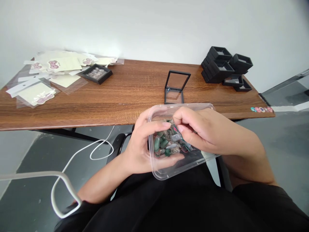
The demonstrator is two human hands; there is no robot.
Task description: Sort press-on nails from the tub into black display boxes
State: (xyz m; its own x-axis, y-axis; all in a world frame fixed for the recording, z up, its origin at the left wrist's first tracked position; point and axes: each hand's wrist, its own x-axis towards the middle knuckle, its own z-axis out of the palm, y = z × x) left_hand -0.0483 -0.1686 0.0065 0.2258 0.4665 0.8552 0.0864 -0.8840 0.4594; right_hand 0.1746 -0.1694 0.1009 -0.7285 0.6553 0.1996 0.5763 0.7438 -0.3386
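Observation:
My left hand [142, 145] is wrapped around the near left end of a clear plastic box [160, 172], which is tilted above my lap. Its thumb reaches over the contents. Inside lies a loose heap of small glossy pieces [166, 141] that look like press-on nails, several dark green, others clear with white hearts. My right hand [200, 129] is over the right part of the box, thumb and forefinger pinched together just above the pieces. Whatever sits between those fingertips is hidden.
An open black display frame [177, 87] stands on the wooden table [135, 93] beyond the box. Stacked black frames [217, 66] are at the right. At the left lie bagged cards [62, 66] and a black case [96, 74] of small clear pieces. A white cable [70, 187] hangs at the left.

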